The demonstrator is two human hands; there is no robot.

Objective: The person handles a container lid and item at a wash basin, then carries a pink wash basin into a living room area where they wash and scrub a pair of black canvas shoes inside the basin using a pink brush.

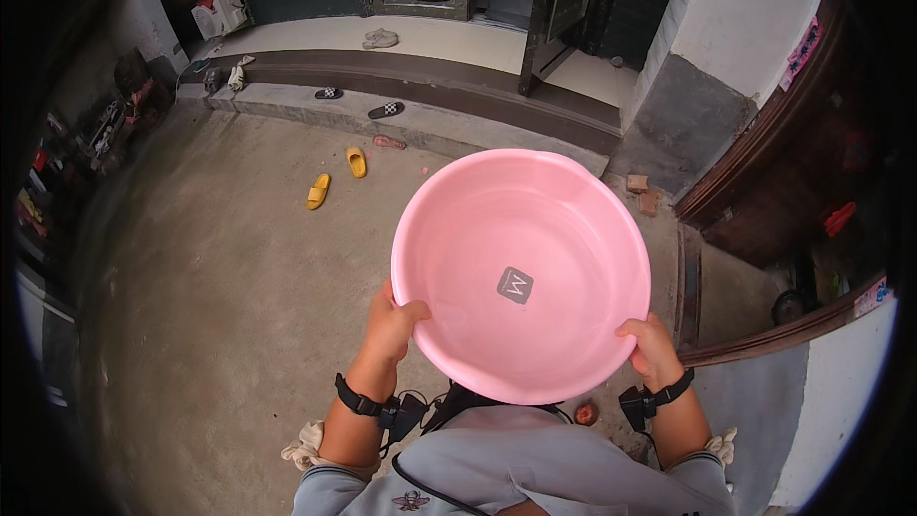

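Note:
A round pink plastic basin is held up in front of my body, its inside facing me. A dark grey square label marks its bottom; I cannot tell whether clear water lies in it. My left hand grips the rim at the lower left, thumb over the edge. At the lower right, my right hand closes round the rim the same way. The fingers of both hands are mostly hidden behind the basin. Black straps with small devices circle both wrists.
Yellow slippers lie on the concrete floor ahead left. Beyond is a step with checkered slippers, below an open dark door. Bricks sit by the wall, near a wooden doorway on the right.

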